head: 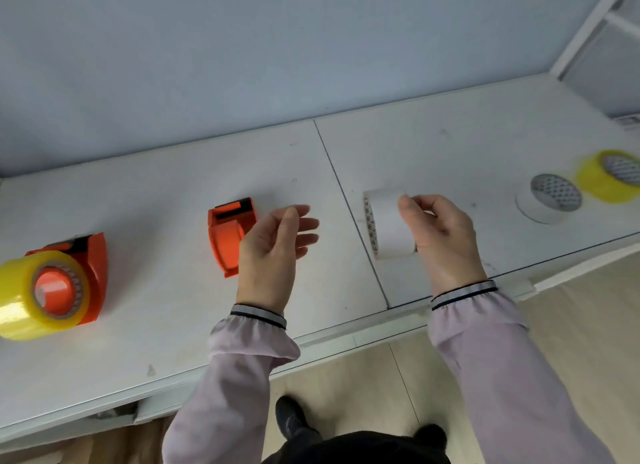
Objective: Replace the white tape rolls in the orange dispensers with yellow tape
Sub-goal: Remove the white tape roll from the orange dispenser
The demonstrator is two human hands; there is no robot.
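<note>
- Head view: the left dispenser (88,276) already carries a yellow roll (33,295); the middle dispenser (228,236) sits empty.
- The right hand (438,236) pinches a white roll (386,226) held above the table (173,325); the left hand (273,255) hovers with fingers spread, holding nothing.
- Left to do, I judge: set this roll down and fit the spare yellow roll (607,174), lying far right beside another white roll (547,198).
- Bare tabletop lies between the hands; the front edge runs close under the wrists.
</note>
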